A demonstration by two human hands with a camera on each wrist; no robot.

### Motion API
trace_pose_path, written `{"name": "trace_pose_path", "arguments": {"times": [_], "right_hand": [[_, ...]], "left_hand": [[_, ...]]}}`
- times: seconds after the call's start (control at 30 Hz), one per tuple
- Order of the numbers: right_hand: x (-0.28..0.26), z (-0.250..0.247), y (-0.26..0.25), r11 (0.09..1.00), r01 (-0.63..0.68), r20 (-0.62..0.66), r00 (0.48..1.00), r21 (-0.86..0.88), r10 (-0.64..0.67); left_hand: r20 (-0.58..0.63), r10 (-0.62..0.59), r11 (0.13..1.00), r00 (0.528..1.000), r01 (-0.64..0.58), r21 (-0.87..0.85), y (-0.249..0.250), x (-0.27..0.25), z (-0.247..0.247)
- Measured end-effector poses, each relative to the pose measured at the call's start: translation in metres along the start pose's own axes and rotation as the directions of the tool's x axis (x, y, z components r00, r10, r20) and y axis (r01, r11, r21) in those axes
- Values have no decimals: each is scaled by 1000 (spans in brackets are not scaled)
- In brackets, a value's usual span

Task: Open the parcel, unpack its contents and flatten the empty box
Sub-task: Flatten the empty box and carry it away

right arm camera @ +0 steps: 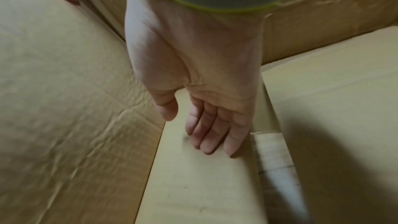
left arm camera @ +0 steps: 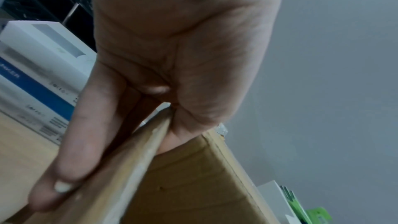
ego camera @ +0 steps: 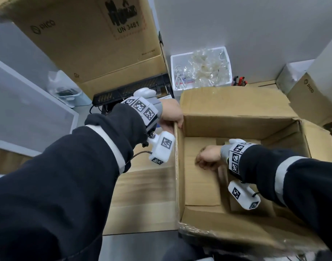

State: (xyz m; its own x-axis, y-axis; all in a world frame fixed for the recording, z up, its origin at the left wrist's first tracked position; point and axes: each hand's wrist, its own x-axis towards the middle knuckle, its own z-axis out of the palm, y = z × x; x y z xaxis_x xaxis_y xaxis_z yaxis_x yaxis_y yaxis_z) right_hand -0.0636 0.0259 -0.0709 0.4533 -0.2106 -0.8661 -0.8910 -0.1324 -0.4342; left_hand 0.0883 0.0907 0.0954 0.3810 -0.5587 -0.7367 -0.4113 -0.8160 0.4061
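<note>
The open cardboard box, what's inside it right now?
Inside the box, only the right hand, fingers flat on the bottom flaps. No contents visible; the near right corner is covered by the sleeve.

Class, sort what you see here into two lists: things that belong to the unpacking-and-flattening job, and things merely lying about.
Job:
open brown cardboard box
left hand gripping its wall
right hand on its bottom flaps

Lying about:
white foam tray of plastic bags
large brown PICO carton
black slotted rack

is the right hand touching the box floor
Touching. The right wrist view shows the right hand with straight fingertips pressed on the box floor flap.
</note>
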Motion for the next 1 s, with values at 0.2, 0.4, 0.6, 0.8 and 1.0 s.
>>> {"name": "trace_pose_path", "arguments": {"times": [0.2,0.4,0.6,0.8,1.0], "right_hand": [[-10,-10,4,1000,21,-7,1000,-18,-21],[-20,-41,6,992,-95,-30,995,-84,93],[-35,-64,13,987,-160,-61,985,14,161],[-37,-75,38,837,-236,-237,963,-493,132],[-59,-59,9,725,-131,-131,990,-677,56]], "left_hand": [[65,-3,995,998,10,-101,9,-5,-23],[126,-16,998,992,23,-51,17,-12,-26],[122,-83,985,989,100,-137,8,-10,-38],[106,-173,975,979,185,-123,-2,-14,-53],[153,-227,958,962,249,-144,-10,-20,-60]]}}
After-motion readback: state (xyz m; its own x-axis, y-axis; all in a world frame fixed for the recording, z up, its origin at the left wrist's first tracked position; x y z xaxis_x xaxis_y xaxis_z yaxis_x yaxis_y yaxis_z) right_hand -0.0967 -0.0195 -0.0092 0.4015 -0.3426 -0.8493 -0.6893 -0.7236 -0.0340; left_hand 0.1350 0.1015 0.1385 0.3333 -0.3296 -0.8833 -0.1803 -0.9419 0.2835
